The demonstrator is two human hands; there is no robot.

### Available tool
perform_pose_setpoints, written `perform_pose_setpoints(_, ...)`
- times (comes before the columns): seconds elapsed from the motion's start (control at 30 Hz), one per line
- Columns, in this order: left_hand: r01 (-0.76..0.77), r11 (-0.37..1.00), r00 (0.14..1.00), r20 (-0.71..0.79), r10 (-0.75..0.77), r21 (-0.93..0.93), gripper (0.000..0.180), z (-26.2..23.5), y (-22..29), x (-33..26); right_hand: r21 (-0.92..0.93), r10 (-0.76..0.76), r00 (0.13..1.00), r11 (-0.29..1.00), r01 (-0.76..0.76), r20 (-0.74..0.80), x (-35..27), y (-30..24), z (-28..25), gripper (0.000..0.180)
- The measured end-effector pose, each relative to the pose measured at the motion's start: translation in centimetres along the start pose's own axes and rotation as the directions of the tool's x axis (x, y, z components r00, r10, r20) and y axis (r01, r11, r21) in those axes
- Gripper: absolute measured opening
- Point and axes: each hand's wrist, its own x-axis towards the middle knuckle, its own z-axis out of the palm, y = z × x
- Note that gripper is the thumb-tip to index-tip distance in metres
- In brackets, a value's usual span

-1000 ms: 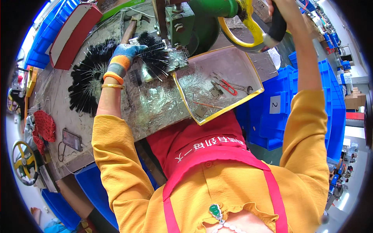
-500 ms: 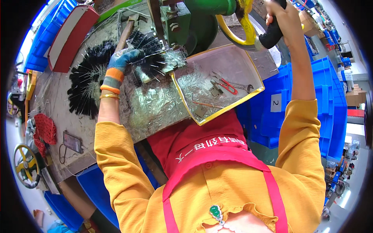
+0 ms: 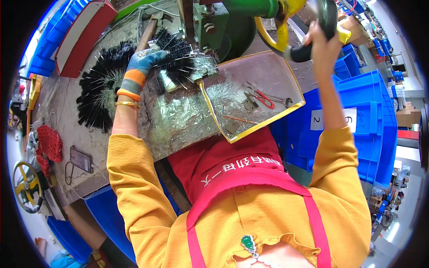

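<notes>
My left hand [image 3: 145,61], in a blue and orange knit glove, is closed on a black-bristled brush [image 3: 172,56] under the green press [image 3: 210,29]. The brush's far end lies at the press's metal base; my fingers hide part of it. A pile of black-bristled brushes with thin wire ends [image 3: 100,89] lies left of that hand. My bare right hand [image 3: 322,42], blurred, is wrapped round the black grip of the yellow handwheel [image 3: 280,33] on the press's right side. A hammer with a wooden handle [image 3: 146,35] lies just beyond my left hand.
A yellow-edged tray [image 3: 259,123] holds red-handled pliers [image 3: 267,102], a wrench [image 3: 286,102] and small metal pieces. Blue crates [image 3: 371,116] stand at the right. A phone [image 3: 81,160] and a red cloth [image 3: 49,142] lie on the bench's left side.
My right hand has pulled the handwheel's grip toward me and slightly left, turning the wheel. My left hand keeps its hold on the brush, with only a slight shift.
</notes>
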Motion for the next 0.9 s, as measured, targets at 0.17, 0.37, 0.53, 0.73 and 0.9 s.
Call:
perform_pose_setpoints(0.17,0.109,0.919,0.973,0.150,-0.178,0.379,0.011,1.6,2.9,-1.0,0.082,-0.002,0.996,0.997,0.009,-0.084,-1.0,0.3,-0.2,0.012)
perform_pose_setpoints(0.37,0.084,0.940,0.975,0.165,-0.145,0.331,0.006,0.8,2.0,-0.7,0.017,0.141,0.984,0.989,-0.144,0.110,2.7,-3.1,-0.8,0.011)
perform_pose_setpoints(0.53,0.017,0.999,0.989,0.150,-0.011,-0.039,0.008,1.3,1.0,-0.9,-0.168,0.193,0.971,0.971,-0.169,0.140,4.0,-5.4,-0.9,0.014)
perform_pose_setpoints(0.73,0.078,0.996,0.997,-0.014,-0.077,0.053,0.008,2.5,1.8,-1.5,-0.298,0.242,0.965,0.933,-0.201,0.106,5.5,-8.6,0.5,0.012)
perform_pose_setpoints(0.9,0.164,0.978,0.986,-0.019,-0.163,0.126,0.013,2.9,3.1,-2.1,-0.282,0.329,0.932,0.918,-0.278,0.153,7.7,-7.5,0.1,0.012)
